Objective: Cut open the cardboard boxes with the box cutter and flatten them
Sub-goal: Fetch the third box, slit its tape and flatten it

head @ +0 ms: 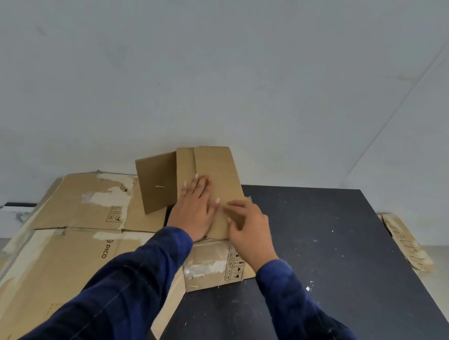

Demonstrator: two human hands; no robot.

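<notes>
Only the head view to go on. The small box (219,169) is already opened out and sits on the back-left part of the black bench (340,263), partly overlapping the big flattened cardboard (74,240) with the PICO print on the left. Its long axis runs straight away from the person toward the wall (228,60); one side flap (156,182) sticks out to the left and looks a bit raised.

The left hand (196,211) has its grip spread flat, palm down on the middle panel with the fingers pointing up the long axis. The right hand (250,234) is just beside it on the panel's right edge, fingers bent with the tips on the cardboard; I honestly cannot tell if that grip is pinching the edge or only pushing on it. The box cutter is not in view anywhere, and neither hand seems to hold it.

My read is that this is the flattening step. The part not yet pressed down lies ahead of both hands toward the wall; the left hand is nearer to it and already lined up with the panel, so sliding forward looks like its job while the right hand steadies the edge. There's also a scrap of cardboard (405,242) at the bench's far right edge, well apart from all this.
</notes>
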